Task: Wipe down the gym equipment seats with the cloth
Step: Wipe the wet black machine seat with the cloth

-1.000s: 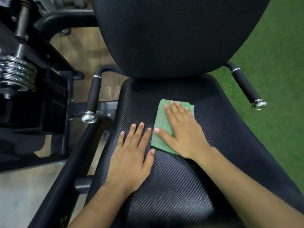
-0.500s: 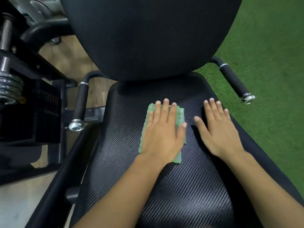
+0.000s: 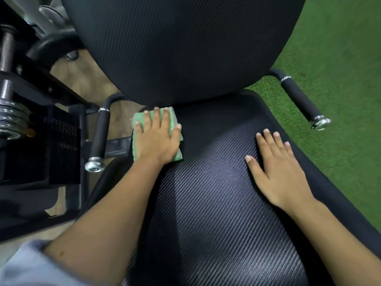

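Nearest, at the seat's (image 3: 206, 193) front left, a grey sleeve (image 3: 26, 265) blurs into the corner, and both bare forearms reach out over the seat. The right hand (image 3: 276, 168) rests flat on the seat's right side, palm down, its fingers (image 3: 268, 139) straight and slightly spread, holding nothing. Farther on, the left hand (image 3: 158, 139) presses flat on the green cloth (image 3: 172, 118) at the seat's far left corner. Its fingers (image 3: 156, 116) are straight and close together, the thumb out to the right. The cloth lies under the palm and fingers. It shows past the little finger on the left, between the fingertips at the far edge, and beside the thumb and wrist on the right. Its left edge reaches the seat's rim. Black handles stand off the seat's left (image 3: 101, 135) and right (image 3: 301, 100). Beyond the seat's far edge rises the backrest (image 3: 181, 48). Weight plates (image 3: 12, 116) sit well left of the seat, and green turf (image 3: 340, 58) lies to its right.
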`<state>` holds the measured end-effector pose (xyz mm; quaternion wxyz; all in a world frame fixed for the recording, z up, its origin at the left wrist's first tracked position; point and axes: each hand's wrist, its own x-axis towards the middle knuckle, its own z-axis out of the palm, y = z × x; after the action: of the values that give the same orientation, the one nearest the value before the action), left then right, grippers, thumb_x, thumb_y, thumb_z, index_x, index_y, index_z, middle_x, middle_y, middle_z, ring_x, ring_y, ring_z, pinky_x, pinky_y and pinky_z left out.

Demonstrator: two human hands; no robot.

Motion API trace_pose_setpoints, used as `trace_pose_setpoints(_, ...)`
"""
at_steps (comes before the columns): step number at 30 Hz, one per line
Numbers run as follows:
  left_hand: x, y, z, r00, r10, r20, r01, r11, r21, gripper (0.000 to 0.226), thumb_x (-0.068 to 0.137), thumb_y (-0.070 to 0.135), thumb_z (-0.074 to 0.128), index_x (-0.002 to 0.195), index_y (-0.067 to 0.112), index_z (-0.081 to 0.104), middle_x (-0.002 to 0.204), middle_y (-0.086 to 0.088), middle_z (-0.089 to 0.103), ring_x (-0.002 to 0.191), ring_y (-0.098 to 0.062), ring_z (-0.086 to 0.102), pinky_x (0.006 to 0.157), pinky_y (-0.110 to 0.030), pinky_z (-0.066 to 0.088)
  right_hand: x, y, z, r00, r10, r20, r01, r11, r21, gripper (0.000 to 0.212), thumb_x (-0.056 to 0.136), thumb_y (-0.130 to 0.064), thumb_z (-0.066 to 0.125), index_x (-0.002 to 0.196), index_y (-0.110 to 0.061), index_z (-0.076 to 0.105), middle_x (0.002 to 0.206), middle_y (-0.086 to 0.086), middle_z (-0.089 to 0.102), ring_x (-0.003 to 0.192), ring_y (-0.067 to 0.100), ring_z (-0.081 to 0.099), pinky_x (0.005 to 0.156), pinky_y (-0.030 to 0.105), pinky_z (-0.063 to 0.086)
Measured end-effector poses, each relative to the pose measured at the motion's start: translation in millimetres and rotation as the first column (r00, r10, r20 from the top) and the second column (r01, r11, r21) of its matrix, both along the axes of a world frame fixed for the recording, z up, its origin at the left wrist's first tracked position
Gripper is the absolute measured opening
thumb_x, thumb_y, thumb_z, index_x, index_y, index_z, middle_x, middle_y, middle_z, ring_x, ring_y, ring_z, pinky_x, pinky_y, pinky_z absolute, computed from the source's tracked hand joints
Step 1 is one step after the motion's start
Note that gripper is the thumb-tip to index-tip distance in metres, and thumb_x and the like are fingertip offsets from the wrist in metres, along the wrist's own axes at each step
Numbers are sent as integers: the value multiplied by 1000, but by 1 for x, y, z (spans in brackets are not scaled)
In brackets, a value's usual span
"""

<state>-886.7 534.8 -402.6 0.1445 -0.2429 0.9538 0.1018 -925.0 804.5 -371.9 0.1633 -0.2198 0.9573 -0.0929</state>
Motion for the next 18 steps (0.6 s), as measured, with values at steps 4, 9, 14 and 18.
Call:
trace_pose_setpoints(4,32,-15,4,959,-266,-100,276,956,103,68,89,59,6,152,34,5,160,9,-1,147,-14,-6,117,-41,-4,-1,0,0,1000,3,-4,-3,1000,2,80,89,-60,9,153,-14,15,161,4,7,148,18,-1,120,33,-3)
trace_pose_setpoints(9,25,-30,-2,999,6,-53,0,994,111,56,98,52,22,151,37,10,161,7,0,147,-19,-8,118,-49,-1,-3,0,5,1000,-15,-19,15,1000,-8,77,91,-59,14,153,-13,19,161,5,10,148,19,3,120,37,2)
trace_pose_setpoints(14,42,4,13,987,-154,-37,157,984,84,59,95,54,3,151,36,1,161,6,-6,147,-21,-10,118,-51,-2,-15,13,13,985,-166,-53,166,986,-6,66,98,-47,35,151,-9,24,159,13,16,147,29,12,119,45,11)
trace_pose_setpoints(18,111,33,39,961,-261,-88,270,954,129,57,94,55,-1,149,43,-3,159,13,-10,145,-13,-18,118,-43,-9,7,10,23,998,-63,-1,63,998,-31,70,97,-53,29,151,-9,22,159,10,16,147,25,11,120,42,10)
